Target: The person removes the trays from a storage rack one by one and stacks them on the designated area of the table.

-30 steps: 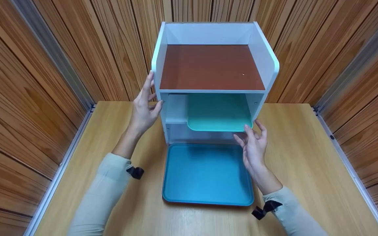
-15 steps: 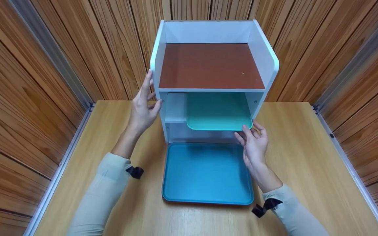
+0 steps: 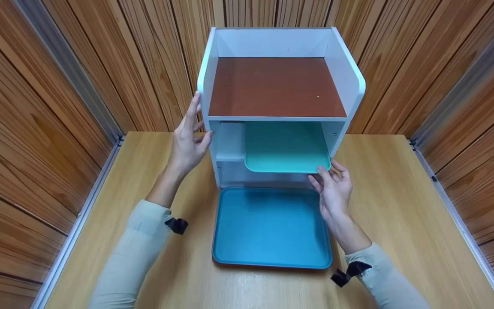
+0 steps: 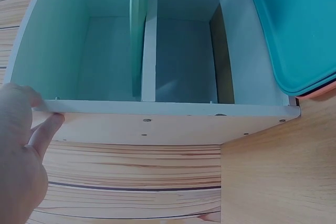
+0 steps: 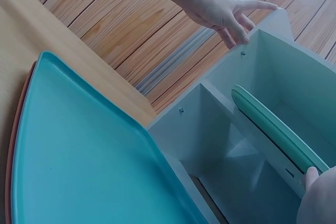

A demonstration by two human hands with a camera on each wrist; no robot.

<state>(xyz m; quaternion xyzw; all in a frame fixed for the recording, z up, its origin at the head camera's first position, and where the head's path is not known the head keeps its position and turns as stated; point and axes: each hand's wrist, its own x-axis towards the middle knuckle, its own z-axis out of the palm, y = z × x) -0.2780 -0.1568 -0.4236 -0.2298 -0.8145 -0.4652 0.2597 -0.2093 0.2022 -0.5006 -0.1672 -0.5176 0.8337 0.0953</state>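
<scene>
A mint-green tray [image 3: 287,148] lies on the middle shelf of a white shelf unit [image 3: 354,92], toward its right side, with its front edge jutting out a little. My right hand [image 3: 335,193] pinches the tray's front right corner, thumb on top of the rim; its other fingers are partly hidden. On the unit's left side panel [image 4: 157,124] rests my left hand [image 3: 189,146], fingers extended along the outside and thumb at the front edge. A larger blue tray [image 3: 272,227] lies on the table in front of the unit.
Beneath the blue tray, an orange-brown rim [image 5: 13,145] shows in the right wrist view. The unit has a brown top board [image 3: 277,88] and a lower compartment [image 5: 252,187]. Wood-patterned walls [image 3: 37,107] with metal rails border the wooden table [image 3: 401,206].
The mint-green tray and my right hand have shifted very slightly toward me. My left hand stays on the side panel, and the blue tray has not moved.
</scene>
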